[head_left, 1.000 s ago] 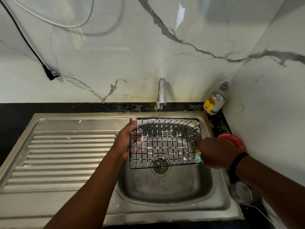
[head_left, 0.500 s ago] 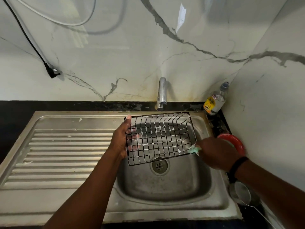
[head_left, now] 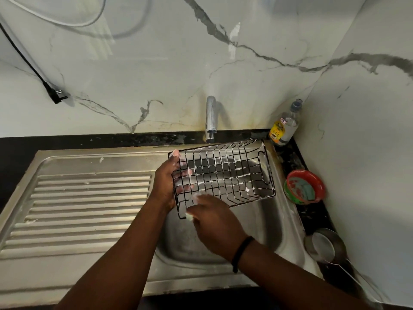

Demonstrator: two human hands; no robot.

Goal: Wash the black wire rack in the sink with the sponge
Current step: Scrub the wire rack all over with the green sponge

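The black wire rack, flecked with white suds, hangs tilted over the steel sink basin. My left hand grips its left end, thumb on the top rim and fingers behind the wires. My right hand holds a pale soapy sponge against the rack's near left corner. Most of the sponge is hidden under my fingers.
The tap stands behind the basin. A ribbed drainboard stretches to the left. At the right are a clear bottle, a red bowl with a scrub pad inside, and a steel strainer. A black plug hangs on the wall.
The rack has tipped, its right end rising toward the tap. My right hand with the sponge has moved from the rack's right end to its near left corner.
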